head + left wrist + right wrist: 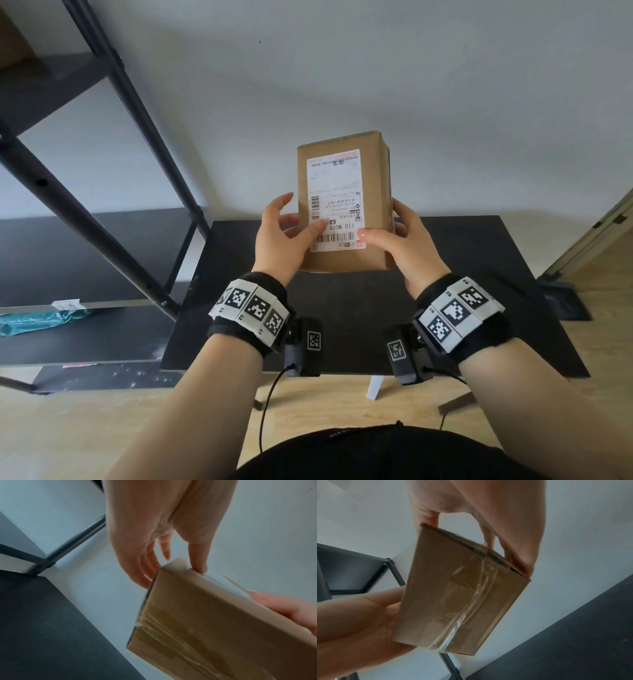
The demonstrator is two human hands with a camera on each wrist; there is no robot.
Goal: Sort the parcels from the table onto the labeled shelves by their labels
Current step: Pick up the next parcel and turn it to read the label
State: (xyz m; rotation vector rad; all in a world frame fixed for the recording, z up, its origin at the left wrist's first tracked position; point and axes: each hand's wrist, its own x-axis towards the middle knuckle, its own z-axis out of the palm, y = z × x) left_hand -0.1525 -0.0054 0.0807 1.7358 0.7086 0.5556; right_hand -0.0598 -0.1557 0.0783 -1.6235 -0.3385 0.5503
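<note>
A brown cardboard parcel (373, 171) with a white shipping label (337, 202) is held up above the black table (479, 274), label side towards me. My left hand (284, 233) holds its left edge, thumb on the label and fingers behind. My right hand (397, 236) grips the right edge, thumb on the label's lower corner. In the left wrist view the left fingers (147, 566) touch the parcel (223, 628) at its corner. The right wrist view shows the taped underside of the parcel (453, 595) with the right fingers (518, 558) along its far edge.
A black metal shelf rack (102, 171) stands to the left, with a teal bag (37, 320) on a lower shelf and a small white label (66, 304) on that shelf's edge. A white wall is behind the table. A doorway edge (589, 240) is at the right.
</note>
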